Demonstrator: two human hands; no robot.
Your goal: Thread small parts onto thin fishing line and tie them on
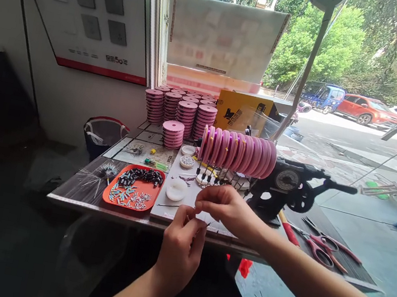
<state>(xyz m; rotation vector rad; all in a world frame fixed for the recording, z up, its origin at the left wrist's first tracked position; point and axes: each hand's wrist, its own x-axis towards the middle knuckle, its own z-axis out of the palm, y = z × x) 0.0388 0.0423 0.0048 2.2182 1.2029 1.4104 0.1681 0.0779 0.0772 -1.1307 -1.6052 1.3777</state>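
Note:
Close together over the table's front edge, both my hands are closed in a pinch. My left hand (183,248) is lower, its fingers curled around something thin and dark that barely shows. Just above it, my right hand (222,201) presses thumb and finger together; what lies between them is too small to make out. Behind the hands, a row of pink spools (238,153) sits on a black hand-cranked winder (287,179), with dark small weights hanging on threads below. A white round dish (176,190) lies left of my right hand on a pale board (160,208).
An orange tray (107,197) holds black beads, blue tubes and small silvery pieces. Stacked pink spools (173,128) stand at the back, near a yellow box (241,110). Red-handled scissors (320,252) and pliers lie at right. A bag (102,139) stands beyond the left edge.

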